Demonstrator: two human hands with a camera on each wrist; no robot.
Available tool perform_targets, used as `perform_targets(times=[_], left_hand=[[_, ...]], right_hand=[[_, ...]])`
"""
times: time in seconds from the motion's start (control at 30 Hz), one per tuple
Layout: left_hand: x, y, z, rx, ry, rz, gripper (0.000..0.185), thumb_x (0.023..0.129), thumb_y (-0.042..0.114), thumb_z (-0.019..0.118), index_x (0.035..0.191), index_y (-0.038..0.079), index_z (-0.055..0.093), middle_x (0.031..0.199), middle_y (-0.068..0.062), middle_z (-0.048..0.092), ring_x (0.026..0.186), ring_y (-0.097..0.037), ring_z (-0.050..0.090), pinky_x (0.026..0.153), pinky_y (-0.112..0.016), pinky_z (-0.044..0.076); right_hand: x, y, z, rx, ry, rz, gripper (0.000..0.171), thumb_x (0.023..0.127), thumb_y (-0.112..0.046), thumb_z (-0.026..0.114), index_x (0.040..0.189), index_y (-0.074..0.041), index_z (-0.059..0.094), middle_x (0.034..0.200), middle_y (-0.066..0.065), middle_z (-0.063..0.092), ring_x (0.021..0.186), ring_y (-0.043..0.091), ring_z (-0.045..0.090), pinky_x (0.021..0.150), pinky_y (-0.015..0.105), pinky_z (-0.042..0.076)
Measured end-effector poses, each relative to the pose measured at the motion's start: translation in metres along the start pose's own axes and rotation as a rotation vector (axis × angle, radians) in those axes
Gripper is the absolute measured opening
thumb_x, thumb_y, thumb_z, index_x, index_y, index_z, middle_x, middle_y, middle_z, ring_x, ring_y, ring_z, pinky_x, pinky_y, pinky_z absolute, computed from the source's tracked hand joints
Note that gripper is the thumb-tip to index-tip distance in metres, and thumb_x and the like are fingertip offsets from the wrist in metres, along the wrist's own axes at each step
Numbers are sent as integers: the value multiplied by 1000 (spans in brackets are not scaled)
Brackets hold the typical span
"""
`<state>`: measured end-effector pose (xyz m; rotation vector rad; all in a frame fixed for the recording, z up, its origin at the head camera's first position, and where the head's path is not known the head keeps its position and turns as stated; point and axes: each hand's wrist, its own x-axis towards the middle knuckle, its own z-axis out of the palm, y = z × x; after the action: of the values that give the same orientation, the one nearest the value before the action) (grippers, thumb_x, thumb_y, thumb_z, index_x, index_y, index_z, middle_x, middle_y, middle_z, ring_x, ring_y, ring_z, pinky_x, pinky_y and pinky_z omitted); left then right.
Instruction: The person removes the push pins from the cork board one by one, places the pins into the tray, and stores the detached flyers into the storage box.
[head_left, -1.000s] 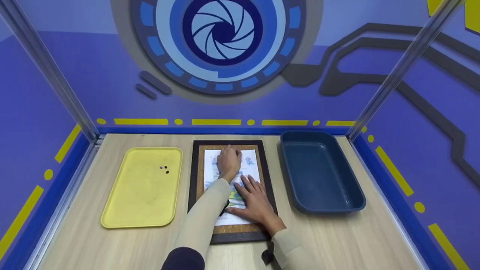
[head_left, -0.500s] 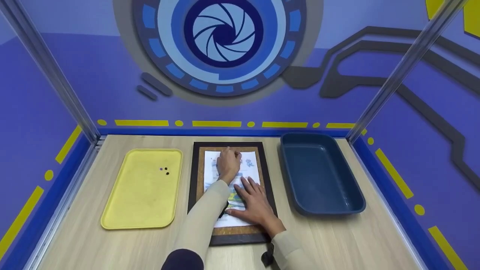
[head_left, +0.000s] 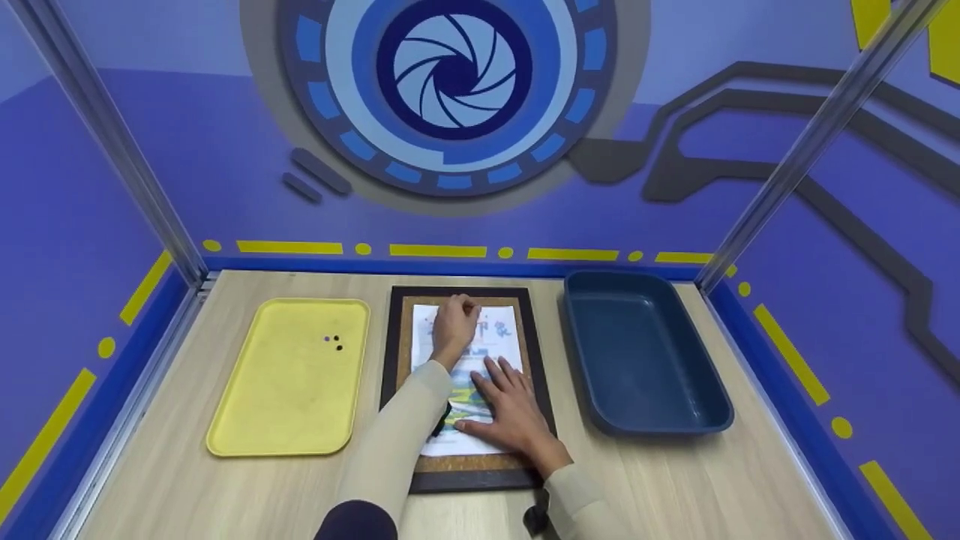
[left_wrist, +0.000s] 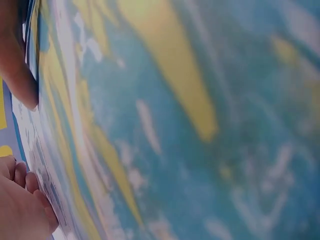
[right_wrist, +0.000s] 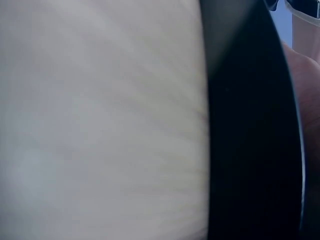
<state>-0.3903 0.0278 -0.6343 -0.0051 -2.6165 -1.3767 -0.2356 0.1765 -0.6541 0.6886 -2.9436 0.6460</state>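
Head view shows us the printed sheet (head_left: 466, 375) on the cork board (head_left: 466, 390) at frame centre, long axis running top to bottom. Our right hand (head_left: 510, 409) presses it flat with straight fingers; our left hand (head_left: 452, 326) pinches at its upper edge.

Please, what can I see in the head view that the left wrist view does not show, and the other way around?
Only the head view shows the yellow plastic tray with small dark pins, the dark blue plastic bin, the dark-framed cork board and the right hand lying flat. Only the left wrist view shows the print's blue and yellow patches from very close, blurred. Both show the white printed paper sheet and the left hand with fingers curled at it.
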Motion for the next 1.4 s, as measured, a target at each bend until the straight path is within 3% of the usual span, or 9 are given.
perform_targets(times=[0.27, 0.43, 0.7, 0.87, 1.03, 1.4], left_hand=[[-1, -7, -14, -148, -15, 53, 16, 104, 18, 70, 113, 7, 78, 101, -2, 73, 95, -20, 68, 87, -40, 56], [-2, -2, -28, -173, -26, 109, 17, 106, 21, 69, 113, 8, 77, 106, -1, 73, 102, -18, 68, 92, -39, 55], [-13, 22, -71, -254, -55, 189, 15, 104, 19, 71, 114, 9, 77, 105, -2, 75, 99, -18, 70, 90, -37, 58], [-22, 26, -97, -254, -63, 240, 18, 104, 23, 71, 117, 11, 77, 108, 1, 76, 100, -15, 71, 90, -35, 58], [-29, 13, -117, -252, -38, 261, 17, 104, 21, 72, 115, 10, 78, 108, -1, 76, 99, -16, 70, 89, -34, 58], [-41, -35, -176, -248, 78, 153, 12, 100, 13, 75, 111, 7, 79, 106, -5, 77, 101, -20, 69, 83, -26, 55]], right_hand=[[1, 1, 1, -14, 18, -11, 98, 85, -82, 64, 159, -19, 50, 172, 11, 30, 160, 39, 21, 124, 65, 21], [0, 1, 1, -12, 8, 0, 99, 85, -83, 63, 160, -20, 50, 173, 10, 28, 160, 39, 20, 124, 65, 19], [0, 0, -1, 1, 8, -1, 99, 85, -83, 64, 159, -19, 50, 173, 11, 30, 160, 39, 20, 124, 66, 19], [1, 1, 1, -8, 9, -2, 99, 85, -83, 64, 160, -19, 50, 172, 11, 30, 160, 39, 20, 124, 66, 19], [0, 1, 2, -8, 12, -8, 100, 84, -82, 65, 160, -19, 49, 173, 11, 29, 160, 39, 20, 124, 65, 19], [0, 1, 2, -2, 26, -39, 99, 86, -80, 64, 160, -17, 48, 173, 13, 28, 160, 41, 20, 124, 66, 18]])
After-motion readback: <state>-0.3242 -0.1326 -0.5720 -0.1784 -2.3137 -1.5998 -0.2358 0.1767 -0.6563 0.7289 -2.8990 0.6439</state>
